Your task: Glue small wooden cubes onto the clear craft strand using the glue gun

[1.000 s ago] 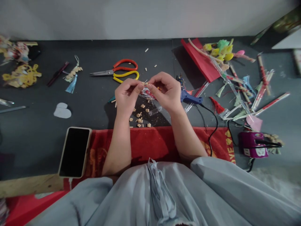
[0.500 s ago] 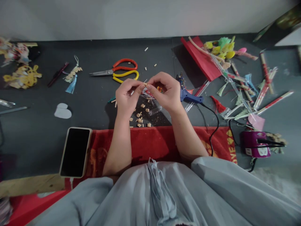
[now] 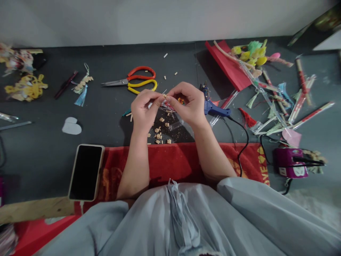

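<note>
My left hand (image 3: 144,108) and my right hand (image 3: 186,103) meet above the dark table (image 3: 106,117), fingertips pinched together. Between them sits a tiny tan bead (image 3: 164,95) on a thin wire, with a small bundle of red and white threads (image 3: 165,105) hanging just under the fingers. My right hand also hides something small and orange in its palm. Below the hands, several small tan wooden beads (image 3: 159,134) lie scattered on a clear plastic bag.
Red and yellow scissors (image 3: 134,81) lie behind the hands. A blue glue gun (image 3: 213,108) with a black cord rests to the right. A phone (image 3: 85,172) lies on a red cloth (image 3: 170,161) at the front left. Tassels and sticks (image 3: 274,96) clutter the right side.
The hands stay pinched together at the same spot; the fingers shifted only slightly. The view drifted a little.
</note>
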Demonstrator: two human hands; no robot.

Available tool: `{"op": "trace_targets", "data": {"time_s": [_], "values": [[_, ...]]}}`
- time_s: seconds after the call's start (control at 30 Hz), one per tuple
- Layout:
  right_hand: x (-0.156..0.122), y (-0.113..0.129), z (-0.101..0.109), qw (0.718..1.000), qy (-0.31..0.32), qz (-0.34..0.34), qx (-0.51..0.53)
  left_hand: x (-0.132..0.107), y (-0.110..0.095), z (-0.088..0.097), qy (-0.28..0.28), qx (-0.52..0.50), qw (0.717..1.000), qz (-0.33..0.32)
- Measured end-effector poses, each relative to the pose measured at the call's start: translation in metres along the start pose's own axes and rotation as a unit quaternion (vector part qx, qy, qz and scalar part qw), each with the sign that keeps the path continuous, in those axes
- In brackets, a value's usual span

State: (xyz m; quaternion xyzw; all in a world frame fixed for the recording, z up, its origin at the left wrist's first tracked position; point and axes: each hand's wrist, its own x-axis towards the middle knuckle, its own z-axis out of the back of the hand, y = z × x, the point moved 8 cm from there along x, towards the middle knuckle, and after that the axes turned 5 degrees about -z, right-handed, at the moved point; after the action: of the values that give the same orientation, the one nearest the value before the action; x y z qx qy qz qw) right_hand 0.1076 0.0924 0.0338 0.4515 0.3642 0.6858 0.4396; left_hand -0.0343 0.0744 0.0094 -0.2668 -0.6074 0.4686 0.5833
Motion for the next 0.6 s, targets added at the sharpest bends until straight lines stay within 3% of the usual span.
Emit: {"op": "trace_targets", "data": {"time_s": [0.23,0.4,0.6], "values": [[0.002,-0.021,-0.002,0.990,-0.017,-0.087,0.108,-0.002,0.007,-0.006,-0.002,-0.047,0.999,0.011],[0.003,-0.043,-0.010,0.968,0.014,-0.153,0.201,-0.002,0.020,-0.006,-0.021,-0.073,0.996,0.047],[0.000,-0.052,-0.016,0.953,0.037,-0.185,0.237,-0.003,0.030,-0.009,-0.006,-0.109,0.991,0.078]]}}
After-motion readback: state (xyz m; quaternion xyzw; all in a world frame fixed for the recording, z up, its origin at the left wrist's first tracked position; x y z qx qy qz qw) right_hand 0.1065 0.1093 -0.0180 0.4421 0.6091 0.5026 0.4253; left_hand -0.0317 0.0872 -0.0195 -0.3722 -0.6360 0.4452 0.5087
